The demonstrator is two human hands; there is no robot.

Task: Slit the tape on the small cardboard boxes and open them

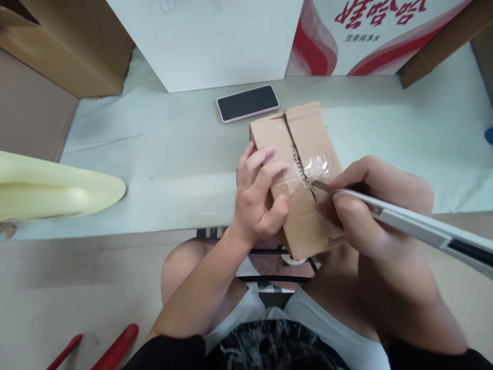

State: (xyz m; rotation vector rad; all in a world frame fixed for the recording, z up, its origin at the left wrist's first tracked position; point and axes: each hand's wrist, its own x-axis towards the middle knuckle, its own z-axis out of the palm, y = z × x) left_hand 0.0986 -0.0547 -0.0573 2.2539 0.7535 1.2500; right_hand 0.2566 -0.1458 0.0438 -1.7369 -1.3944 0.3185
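By the left hand (256, 200), fingers partly spread over the top, the cardboard box (304, 218) is gripped at its left edge, overhanging the near edge of the cloth-covered table (185, 169). A white utility knife (412, 222) is clasped in the right hand (367, 226), its blade (322, 186) held close beside the dark seam (295, 146). Just beyond the box, a smartphone (248, 104) is laid face up; farther back, a drinking-water carton (362, 56) is seen.
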